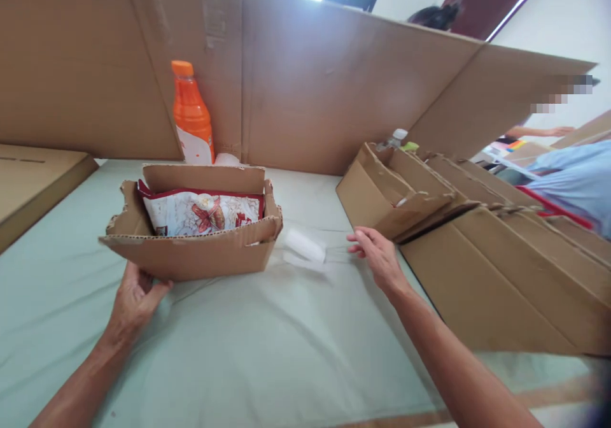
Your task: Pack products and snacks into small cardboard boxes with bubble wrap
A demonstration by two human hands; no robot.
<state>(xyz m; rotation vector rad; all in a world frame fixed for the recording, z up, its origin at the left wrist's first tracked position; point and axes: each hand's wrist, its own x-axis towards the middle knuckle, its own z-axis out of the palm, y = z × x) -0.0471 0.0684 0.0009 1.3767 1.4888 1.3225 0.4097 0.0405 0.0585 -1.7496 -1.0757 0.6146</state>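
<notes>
My left hand (136, 295) grips the lower left part of an open cardboard box (191, 259), its thumb along the bottom edge and some fingers hidden by the box. Inside the box lies a white and dark-red food packet (205, 213) with a picture of peanuts or dates, too small to tell which. My right hand (375, 256) has loosely spread fingers and holds nothing. Between that hand and the box, a small white roll-like object (305, 245) is smeared by motion; whether it touches the table cannot be made out.
An orange drink bottle (192, 116) stands behind the box against a tall cardboard partition (329, 84). Several cardboard boxes (487, 275) line the right side, one with a clear bottle (397, 138) in it. A flat carton (38, 183) lies left. Another person's arm (544, 132) shows far right.
</notes>
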